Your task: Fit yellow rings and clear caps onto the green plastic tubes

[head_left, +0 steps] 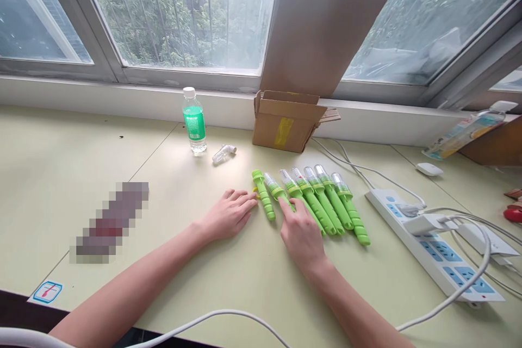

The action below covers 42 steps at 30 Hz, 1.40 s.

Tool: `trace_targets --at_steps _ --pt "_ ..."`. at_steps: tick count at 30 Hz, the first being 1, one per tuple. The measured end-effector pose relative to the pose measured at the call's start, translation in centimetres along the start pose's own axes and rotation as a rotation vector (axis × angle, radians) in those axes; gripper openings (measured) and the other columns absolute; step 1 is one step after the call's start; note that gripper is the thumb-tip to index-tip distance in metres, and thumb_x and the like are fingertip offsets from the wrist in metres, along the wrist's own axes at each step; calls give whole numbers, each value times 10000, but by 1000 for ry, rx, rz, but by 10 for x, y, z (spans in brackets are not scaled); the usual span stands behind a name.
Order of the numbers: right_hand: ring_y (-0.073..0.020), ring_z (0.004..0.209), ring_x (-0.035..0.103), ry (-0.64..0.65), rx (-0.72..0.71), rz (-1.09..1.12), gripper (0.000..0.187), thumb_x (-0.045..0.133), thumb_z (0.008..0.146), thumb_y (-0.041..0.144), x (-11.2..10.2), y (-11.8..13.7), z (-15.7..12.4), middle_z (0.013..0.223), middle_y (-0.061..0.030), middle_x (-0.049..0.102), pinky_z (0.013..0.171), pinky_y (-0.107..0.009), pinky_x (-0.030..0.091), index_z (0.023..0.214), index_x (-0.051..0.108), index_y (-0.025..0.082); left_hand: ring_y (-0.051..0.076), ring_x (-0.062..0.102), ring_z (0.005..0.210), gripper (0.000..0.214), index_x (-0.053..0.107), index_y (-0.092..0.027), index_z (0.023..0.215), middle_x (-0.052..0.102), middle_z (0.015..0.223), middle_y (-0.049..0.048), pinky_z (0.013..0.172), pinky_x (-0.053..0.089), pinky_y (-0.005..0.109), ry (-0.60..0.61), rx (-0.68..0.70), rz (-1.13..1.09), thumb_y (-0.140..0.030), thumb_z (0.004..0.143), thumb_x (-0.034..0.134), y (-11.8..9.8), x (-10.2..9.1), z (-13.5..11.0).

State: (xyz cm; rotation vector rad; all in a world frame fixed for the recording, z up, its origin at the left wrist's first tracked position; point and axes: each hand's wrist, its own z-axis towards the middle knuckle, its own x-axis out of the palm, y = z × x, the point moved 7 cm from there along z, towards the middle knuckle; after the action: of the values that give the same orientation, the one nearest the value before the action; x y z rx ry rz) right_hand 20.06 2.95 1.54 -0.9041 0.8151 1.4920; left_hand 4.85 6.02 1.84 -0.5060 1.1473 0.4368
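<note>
A row of green, torch-like sticks with clear domed caps point(322, 196) lies on the table, tilted side by side. At its left end is a green stick without a clear cap point(264, 196), its ribbed top bare. My left hand point(231, 214) rests flat on the table, fingers stretched, with the tips by a small yellow piece point(256, 191) beside that stick. My right hand point(302, 234) is curled over the neighbouring capped green stick point(275, 187), index finger along it; the hand hides its lower handle. Two clear plastic pieces point(223, 153) lie farther back.
A bottle with a green label point(194, 123) and an open cardboard box point(285, 125) stand at the back. To the right, a white power strip point(432, 250) carries plugs and looping cables. A blurred patch point(112, 223) covers something at left. One cable point(228, 313) crosses the front edge.
</note>
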Motion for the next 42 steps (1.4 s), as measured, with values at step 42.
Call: trace_targets --at_steps 42 --pt "-164 602 563 218 -75 25 127 474 797 98 -6 32 -11 770 -29 599 482 -278 255 880 507 187 158 656 729 206 684 -223 830 732 798 -5 636 494 271 -386 -406 -93 -87 833 529 50 -17 -20"
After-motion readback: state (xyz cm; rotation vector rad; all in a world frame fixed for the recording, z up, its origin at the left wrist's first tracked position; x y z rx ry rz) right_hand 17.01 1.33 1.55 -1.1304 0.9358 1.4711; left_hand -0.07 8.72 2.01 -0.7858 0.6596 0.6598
